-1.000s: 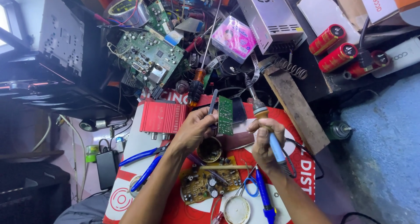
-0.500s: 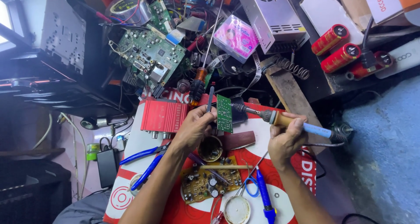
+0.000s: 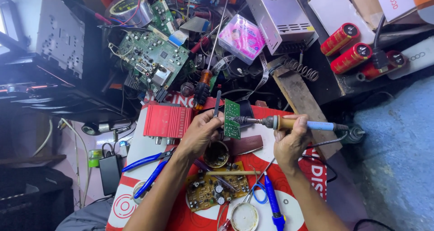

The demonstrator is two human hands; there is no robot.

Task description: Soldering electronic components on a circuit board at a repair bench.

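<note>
— What had changed from the moment before?

— Since half a second earlier my right hand (image 3: 291,140) had swung the soldering iron (image 3: 289,122) round, so that its tip touched the small green circuit board (image 3: 232,119), where before it was only near it. My left hand (image 3: 201,134) had hardly shifted.

— And from left to right, how did things lie?

— Blue-handled pliers (image 3: 149,161) lay at the left edge of the red mat (image 3: 181,213), with a red finned amplifier case (image 3: 167,121) above them. My left hand was closed round the lower edge of the green board, holding it upright, a thin dark tool (image 3: 217,103) sticking up beside it; whether my fingers held that tool I could not tell. The iron lay almost level, its long axis running left to right, tip at the board's face, handle clasped in my right fist. So the board stood directly left of the iron, in my left hand.

— What lay below and around?

— A round tin (image 3: 217,153) and a brown circuit board (image 3: 217,188) sat below my hands, a blue pen-shaped tool (image 3: 271,199) farther right. Behind, the bench was crowded: a large green circuit board (image 3: 153,59), a pink box (image 3: 242,37), a metal power supply (image 3: 280,14), red capacitors (image 3: 346,48).
</note>
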